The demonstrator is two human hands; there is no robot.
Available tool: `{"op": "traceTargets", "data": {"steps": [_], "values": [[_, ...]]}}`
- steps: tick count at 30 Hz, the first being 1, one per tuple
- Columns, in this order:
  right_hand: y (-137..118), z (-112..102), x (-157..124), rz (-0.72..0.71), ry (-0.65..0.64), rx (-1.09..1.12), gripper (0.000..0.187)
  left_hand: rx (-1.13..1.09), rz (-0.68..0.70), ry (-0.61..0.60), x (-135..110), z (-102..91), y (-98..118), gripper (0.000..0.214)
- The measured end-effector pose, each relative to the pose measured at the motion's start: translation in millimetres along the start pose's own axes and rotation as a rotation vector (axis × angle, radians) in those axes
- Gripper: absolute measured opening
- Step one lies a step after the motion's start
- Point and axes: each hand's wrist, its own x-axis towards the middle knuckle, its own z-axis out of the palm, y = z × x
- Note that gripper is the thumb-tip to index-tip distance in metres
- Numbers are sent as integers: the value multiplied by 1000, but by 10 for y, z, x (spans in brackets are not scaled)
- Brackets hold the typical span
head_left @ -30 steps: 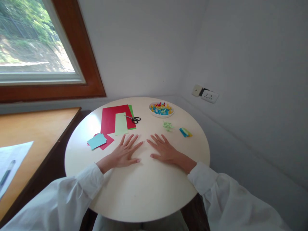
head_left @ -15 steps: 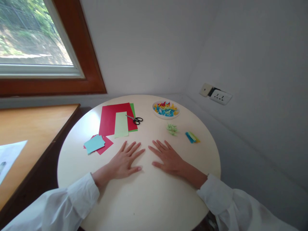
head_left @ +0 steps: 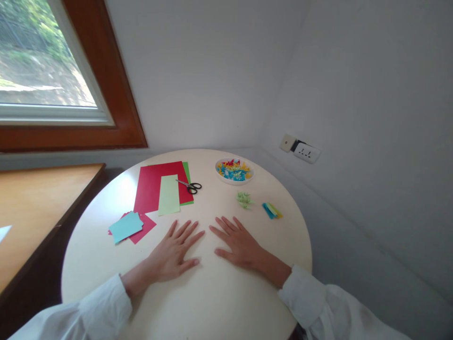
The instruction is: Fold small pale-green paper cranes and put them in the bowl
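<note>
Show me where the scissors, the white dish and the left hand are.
Scissors (head_left: 189,185): head view, where blades meet handles.
White dish (head_left: 234,182): head view, on its near wall.
Left hand (head_left: 170,256): head view, on the back of the hand.

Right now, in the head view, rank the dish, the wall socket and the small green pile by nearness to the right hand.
From the right hand:
1. Green pile: just ahead of the hand.
2. Dish: beyond the pile, slightly left of it.
3. Wall socket: off to the right, farthest away.
</note>
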Motion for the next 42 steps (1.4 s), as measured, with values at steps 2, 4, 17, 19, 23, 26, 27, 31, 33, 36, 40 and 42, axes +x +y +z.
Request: {"op": "traceTargets", "data": {"steps": [2,4,17,19,23,26,27,31,33,36,40,42], "values": [[-14,-14,-3,12,-8,4,60,1,-5,-13,-2,-3,-1,65],[-31,-30,-8,20,-10,4,59,1,-4,-3,-8,-4,-3,64],[-55,7,-39,37,116,22,49,-61,-151,201,189,2,172,42],[-61,41,-49,52,187,40,43,-73,-152,219,179,6,158,40],[-66,77,-51,63,307,68,30,-96,-163,262,223,71,98,35],[19,66,-43,152,466,68,25,-107,-226,322,398,174,62,34],[74,55,-41,217,541,55,25,-105,-242,366,486,214,58,37],[342,-3,-34,553,735,-60,32,-62,-216,453,927,364,66,53],[432,-23,-23,586,690,-100,35,-49,-218,433,1158,409,62,56],[468,-26,6,532,606,-132,37,-49,-238,385,1472,428,17,56],[443,-5,28,505,568,-136,35,-5,-235,355,1806,392,-109,59],[443,10,30,491,575,-131,35,3,-250,363,1937,369,-179,59]]}}
